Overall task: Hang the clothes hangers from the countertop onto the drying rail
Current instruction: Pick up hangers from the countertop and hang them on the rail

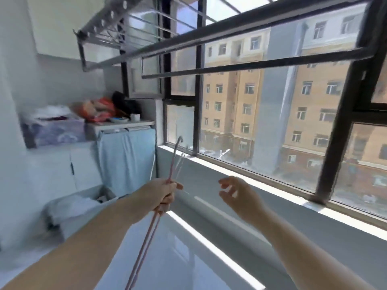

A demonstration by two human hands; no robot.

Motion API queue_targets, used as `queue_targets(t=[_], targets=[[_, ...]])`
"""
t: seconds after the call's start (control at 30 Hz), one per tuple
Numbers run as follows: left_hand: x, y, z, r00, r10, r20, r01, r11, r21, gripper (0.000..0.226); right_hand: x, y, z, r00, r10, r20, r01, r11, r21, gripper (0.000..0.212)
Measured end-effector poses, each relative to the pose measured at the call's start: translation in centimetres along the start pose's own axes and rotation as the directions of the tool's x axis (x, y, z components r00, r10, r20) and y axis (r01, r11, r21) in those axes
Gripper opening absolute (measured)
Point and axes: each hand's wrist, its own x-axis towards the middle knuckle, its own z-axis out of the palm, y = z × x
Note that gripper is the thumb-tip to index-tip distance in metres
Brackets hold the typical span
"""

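Drying rail runs across overhead, well above and ahead of both hands. Hangers: thin bundle, long axis near upright, hooks topmost. Left hand grips them mid-length. Right hand is just beside, fingers loosely spread, empty. I read the move as a lift upward.

Hangers count unclear (motion blur); lower ends cut by bottom edge; cabinet-top clutter blurred.
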Motion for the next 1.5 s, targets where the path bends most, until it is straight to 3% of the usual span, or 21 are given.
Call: queue_targets(t=[0.23, 0.33, 0.47, 0.63, 0.8, 0.93, 1.03, 1.13, 1.23, 1.4, 1.5], targets=[[0.9, -0.7, -13.7, 0.969, 0.067, -0.237, -0.022, 0.982, 0.188, 0.03, 12.7, -9.2, 10.4, 0.959, -0.251, 0.131, 0.265, 0.958, -0.106, 0.053], [3.3, 0.2, -19.5, 0.949, 0.125, -0.291, -0.04, 0.959, 0.281, 0.029, 18.9, -12.7, 14.3, 0.914, -0.329, 0.238, 0.371, 0.915, -0.158, 0.043], [7.5, 2.2, -26.9, 0.902, 0.213, -0.376, -0.037, 0.904, 0.425, 0.021, 27.9, -15.7, 19.1, 0.914, -0.302, 0.272, 0.335, 0.938, -0.085, 0.025], [11.7, 2.5, -35.7, 0.788, 0.332, -0.518, 0.079, 0.78, 0.621, 0.015, 37.8, -18.0, 22.9, 0.912, -0.352, 0.211, 0.372, 0.927, -0.058, 0.025], [15.4, -0.3, -43.4, 0.654, 0.371, -0.66, 0.262, 0.707, 0.657, 0.014, 44.8, -19.3, 26.7, 0.922, -0.328, 0.207, 0.346, 0.936, -0.059, 0.023], [20.5, -0.9, -49.7, 0.516, 0.537, -0.667, 0.287, 0.625, 0.726, 0.015, 50.2, -21.3, 30.3, 0.932, -0.314, 0.18, 0.337, 0.935, -0.11, 0.023], [24.5, -0.6, -55.3, 0.468, 0.633, -0.617, 0.314, 0.533, 0.785, 0.023, 54.7, -23.5, 32.7, 0.927, -0.349, 0.135, 0.369, 0.914, -0.167, 0.029], [28.4, 0.7, -61.5, 0.385, 0.69, -0.613, 0.286, 0.543, 0.79, 0.026, 59.8, -27.0, 34.3, 0.898, -0.439, 0.022, 0.425, 0.855, -0.298, 0.037], [32.5, 3.4, -67.5, 0.359, 0.714, -0.602, 0.226, 0.559, 0.798, 0.026, 64.9, -31.1, 35.5, 0.853, -0.516, -0.085, 0.429, 0.784, -0.449, 0.036], [39.4, 8.3, -74.6, 0.363, 0.746, -0.559, 0.162, 0.54, 0.826, 0.024, 71.8, -36.9, 36.5, 0.75, -0.647, -0.137, 0.328, 0.544, -0.772, 0.04], [43.2, 9.3, -77.3, 0.374, 0.734, -0.567, 0.161, 0.551, 0.819, 0.024, 74.5, -38.6, 36.7, 0.736, -0.674, -0.056, 0.209, 0.305, -0.929, 0.039]])
